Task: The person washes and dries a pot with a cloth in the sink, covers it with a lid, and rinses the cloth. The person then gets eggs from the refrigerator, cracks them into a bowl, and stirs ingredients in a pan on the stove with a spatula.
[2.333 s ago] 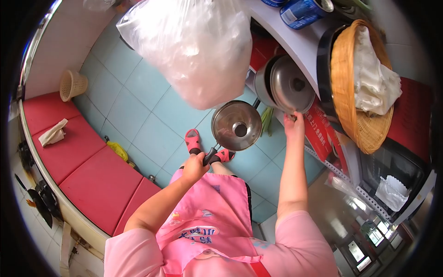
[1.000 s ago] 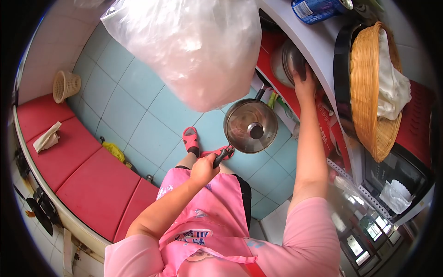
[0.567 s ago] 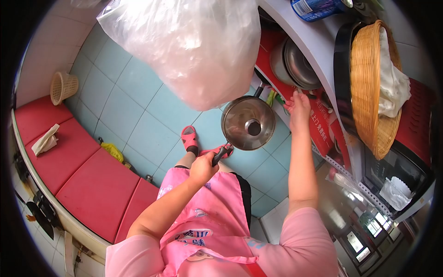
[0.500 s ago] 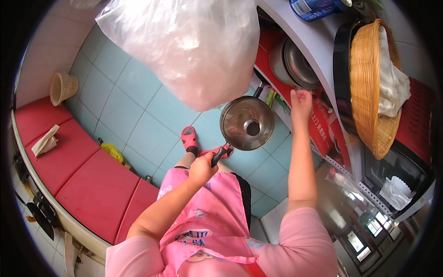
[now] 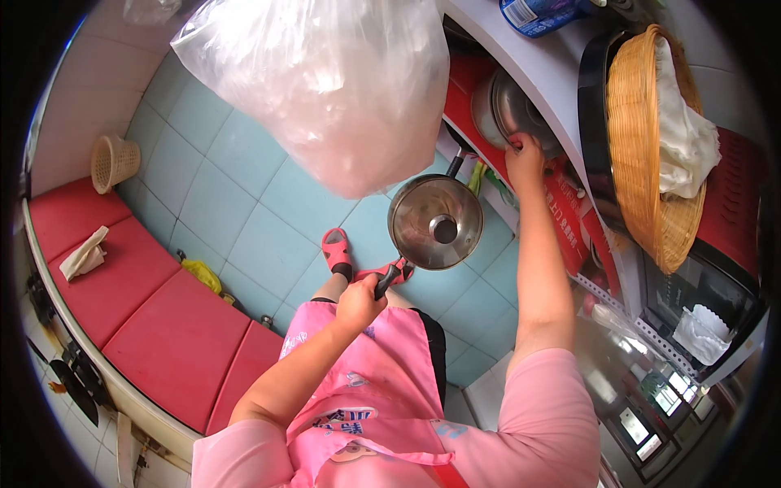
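Note:
My left hand point(image 5: 361, 301) is closed around the black handle of a saucepan point(image 5: 407, 203), which hangs in front of my apron over the floor. A see-through lid point(image 5: 423, 224) with a round dark knob covers it, and a second black handle point(image 5: 455, 165) sticks out on the far side. On the shelf to the right stands a stainless-steel pot point(image 5: 486, 110), with a round metal piece point(image 5: 514, 102) at its near side. My right hand point(image 5: 525, 159) reaches in there, its fingers closed at the edge of that round metal piece; the fingertips are partly hidden.
A large, full plastic bag point(image 5: 325, 98) hangs ahead. On the right counter point(image 5: 521, 61) are a wicker basket point(image 5: 639, 154) with white cloth, and a blue can point(image 5: 533, 15). Red cabinets point(image 5: 179, 350) line the left, near a small bin point(image 5: 114, 163).
My right hand has moved up and forward, from beside the shelf to the edge of the round metal piece. The saucepan stays in my left hand, nearly unmoved.

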The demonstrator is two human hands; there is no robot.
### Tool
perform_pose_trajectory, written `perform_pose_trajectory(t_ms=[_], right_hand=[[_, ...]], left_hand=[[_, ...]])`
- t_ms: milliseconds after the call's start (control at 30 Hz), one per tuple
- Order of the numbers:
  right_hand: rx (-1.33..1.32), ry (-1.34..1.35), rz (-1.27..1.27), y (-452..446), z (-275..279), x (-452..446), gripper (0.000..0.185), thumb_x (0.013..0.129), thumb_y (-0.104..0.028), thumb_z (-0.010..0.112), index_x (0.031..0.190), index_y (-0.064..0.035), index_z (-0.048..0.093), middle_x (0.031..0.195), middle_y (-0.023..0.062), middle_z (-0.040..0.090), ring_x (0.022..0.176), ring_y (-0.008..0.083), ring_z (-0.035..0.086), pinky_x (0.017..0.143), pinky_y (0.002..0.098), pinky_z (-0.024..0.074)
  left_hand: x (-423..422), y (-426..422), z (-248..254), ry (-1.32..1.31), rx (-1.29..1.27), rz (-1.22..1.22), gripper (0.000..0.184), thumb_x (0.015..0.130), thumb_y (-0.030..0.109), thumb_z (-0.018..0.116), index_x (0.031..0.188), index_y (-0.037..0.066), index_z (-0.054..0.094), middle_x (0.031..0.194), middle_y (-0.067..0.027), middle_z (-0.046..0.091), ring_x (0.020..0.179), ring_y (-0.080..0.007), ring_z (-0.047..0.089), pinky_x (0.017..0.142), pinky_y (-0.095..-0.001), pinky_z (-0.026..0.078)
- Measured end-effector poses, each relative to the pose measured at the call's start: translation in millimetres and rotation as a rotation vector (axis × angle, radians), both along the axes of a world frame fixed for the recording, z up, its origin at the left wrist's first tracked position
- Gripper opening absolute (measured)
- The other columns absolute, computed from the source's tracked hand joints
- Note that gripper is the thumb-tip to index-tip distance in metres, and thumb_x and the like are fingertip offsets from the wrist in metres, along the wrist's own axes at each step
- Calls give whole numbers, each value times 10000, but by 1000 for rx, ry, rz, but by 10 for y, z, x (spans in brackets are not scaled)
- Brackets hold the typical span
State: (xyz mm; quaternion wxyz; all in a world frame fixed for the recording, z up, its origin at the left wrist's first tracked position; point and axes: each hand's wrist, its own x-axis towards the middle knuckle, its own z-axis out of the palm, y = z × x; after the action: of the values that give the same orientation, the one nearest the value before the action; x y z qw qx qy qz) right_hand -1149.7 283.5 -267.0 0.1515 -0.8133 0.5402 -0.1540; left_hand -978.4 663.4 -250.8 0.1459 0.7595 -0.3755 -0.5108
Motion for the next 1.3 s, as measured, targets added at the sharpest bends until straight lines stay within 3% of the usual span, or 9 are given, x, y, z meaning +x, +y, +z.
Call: perform_pose_trajectory(t_ms=[533, 600, 767, 933, 1000, 1067, 1200, 1233, 1300], right_hand=[[-18, 24, -30, 94, 38, 76, 110, 752, -111, 700, 812, -77, 615, 837, 112, 599, 829, 348, 595, 689, 444, 476], [-83, 34, -14, 82, 43, 101, 97, 746, -87, 705, 800, -59, 630, 791, 114, 604, 765, 313, 604, 669, 400, 481], [-80, 97, -32, -60, 126, 153, 111, 770, -94, 686, 836, -62, 604, 802, 128, 611, 804, 340, 609, 681, 429, 482], [-148, 187, 21, -354, -65, 100, 56, 788, -79, 621, 829, -56, 590, 877, 181, 618, 864, 398, 593, 736, 488, 475], [-140, 212, 41, -486, -94, 95, 99, 806, -106, 629, 860, -43, 575, 956, 192, 617, 907, 395, 591, 752, 464, 472], [-361, 256, 57, -598, -100, 120, 97, 809, -81, 611, 873, -31, 559, 994, 207, 613, 957, 407, 575, 805, 472, 452], [-512, 180, -37, -1017, -456, 35, 287, 873, -163, 546, 1133, -52, 594, 1166, 238, 578, 1120, 421, 524, 938, 470, 421], [-497, 221, -54, -1122, -571, -12, 374, 904, -241, 532, 1232, -62, 564, 1229, 230, 560, 1177, 408, 500, 984, 459, 401], [-487, 238, -75, -1255, -666, -38, 375, 904, -243, 534, 1231, -60, 563, 1229, 230, 560, 1178, 407, 500, 983, 458, 401]], left_hand=[[-67, 41, -5, 1, -47, 1, 153, 734, 130, 618, 850, 55, 552, 778, -191, 629, 765, -384, 619, 684, -489, 482], [-51, 24, 23, 12, -29, -4, 157, 733, 130, 618, 860, 57, 561, 785, -189, 630, 773, -380, 620, 688, -487, 482], [-53, 56, -42, -13, -128, 24, 198, 691, 117, 675, 820, 33, 550, 682, -200, 603, 684, -400, 605, 616, -474, 474], [-9, 37, -51, -21, -94, 14, 175, 716, 130, 652, 819, 39, 542, 710, -193, 614, 710, -389, 613, 637, -479, 477], [23, 11, -32, -23, -61, 0, 158, 742, 143, 628, 830, 44, 541, 740, -188, 627, 738, -381, 622, 660, -484, 482], [43, -3, -29, -10, -61, 10, 167, 740, 147, 633, 826, 41, 536, 739, -186, 627, 743, -380, 621, 663, -484, 479], [59, -56, -35, 5, -31, 26, 168, 737, 145, 637, 826, 42, 538, 736, -185, 625, 745, -381, 620, 664, -484, 477], [61, -79, -36, 4, -30, 30, 168, 736, 143, 637, 826, 42, 538, 736, -185, 625, 744, -382, 619, 664, -484, 477], [64, -103, -73, 10, -37, 36, 164, 737, 140, 633, 830, 43, 540, 737, -187, 624, 743, -385, 617, 666, -484, 478]])
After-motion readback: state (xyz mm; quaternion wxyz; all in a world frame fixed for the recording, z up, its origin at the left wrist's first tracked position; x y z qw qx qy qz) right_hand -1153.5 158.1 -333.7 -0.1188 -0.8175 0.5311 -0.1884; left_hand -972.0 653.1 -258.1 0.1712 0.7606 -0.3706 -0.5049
